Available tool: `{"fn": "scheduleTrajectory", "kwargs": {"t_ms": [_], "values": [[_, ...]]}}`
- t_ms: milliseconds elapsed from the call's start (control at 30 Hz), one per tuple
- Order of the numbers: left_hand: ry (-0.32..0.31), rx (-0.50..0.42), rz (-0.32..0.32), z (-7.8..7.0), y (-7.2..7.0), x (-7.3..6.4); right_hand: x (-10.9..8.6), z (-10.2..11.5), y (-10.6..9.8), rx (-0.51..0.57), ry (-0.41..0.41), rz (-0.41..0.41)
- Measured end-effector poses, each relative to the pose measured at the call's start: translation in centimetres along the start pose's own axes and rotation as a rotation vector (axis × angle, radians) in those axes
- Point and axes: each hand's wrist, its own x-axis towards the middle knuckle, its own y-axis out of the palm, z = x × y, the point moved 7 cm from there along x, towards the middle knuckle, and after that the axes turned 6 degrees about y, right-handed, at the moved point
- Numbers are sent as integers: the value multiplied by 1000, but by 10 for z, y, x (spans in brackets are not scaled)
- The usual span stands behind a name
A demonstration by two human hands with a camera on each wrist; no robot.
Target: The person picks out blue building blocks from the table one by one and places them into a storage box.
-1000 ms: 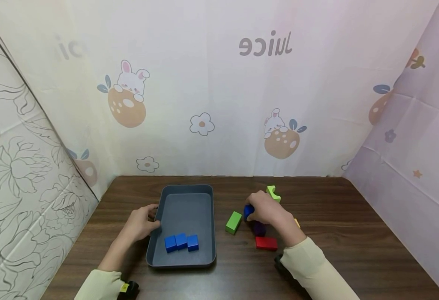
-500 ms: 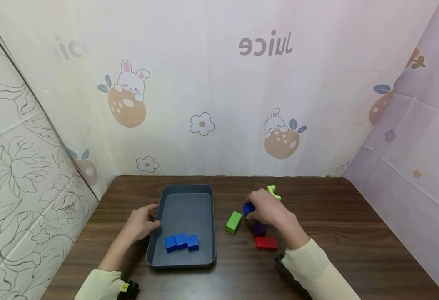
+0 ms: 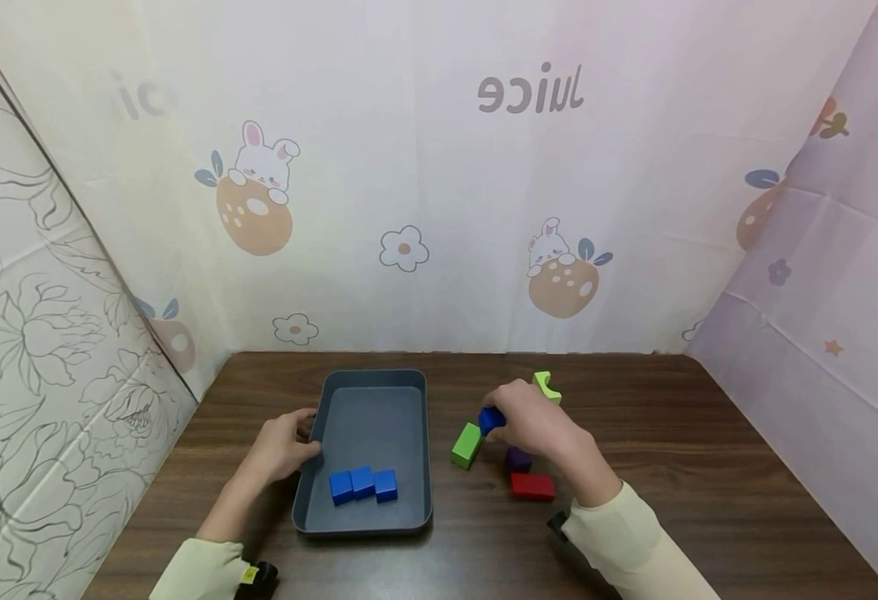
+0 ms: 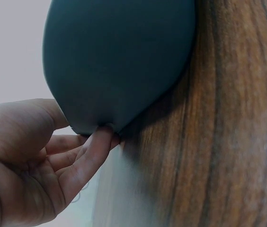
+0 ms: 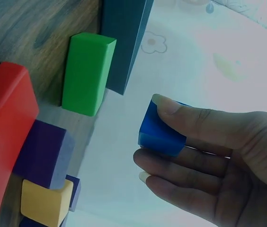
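Note:
The left hand (image 3: 277, 447) holds the left side of a dark grey tray (image 3: 418, 442). In the left wrist view its thumb passes behind the tray's rim, while fingers (image 4: 95, 151) touch the outer wall. Three blue cubes (image 3: 362, 482) sit in a row at the tray's near end. The right hand (image 3: 540, 421) pinches another blue block (image 3: 491, 420), raised above the table. In the right wrist view, the thumb lies over this blue block (image 5: 159, 135) with fingers below it. A green block (image 3: 466, 445) stands between the right hand and the tray.
Near the right forearm lie a purple block (image 3: 518, 459) and a red block (image 3: 532, 486). A light green arched block (image 3: 547, 387) is behind the right hand. The right wrist view also shows a yellow block (image 5: 47, 201). Curtains border the wooden table (image 3: 671, 467).
The right hand has lifted the blue block off the table and moved it slightly left, towards the green block. Left hand, tray and the cubes in it stay put.

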Motion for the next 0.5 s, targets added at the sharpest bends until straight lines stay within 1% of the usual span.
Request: {"fn": "scheduleTrajectory", "kwargs": {"t_ms": [233, 500], "values": [[4, -11, -3, -1, 0, -1, -2, 4, -1, 1, 0, -6], [17, -1, -4, -4, -1, -2, -2, 5, 0, 5, -5, -4]]}}
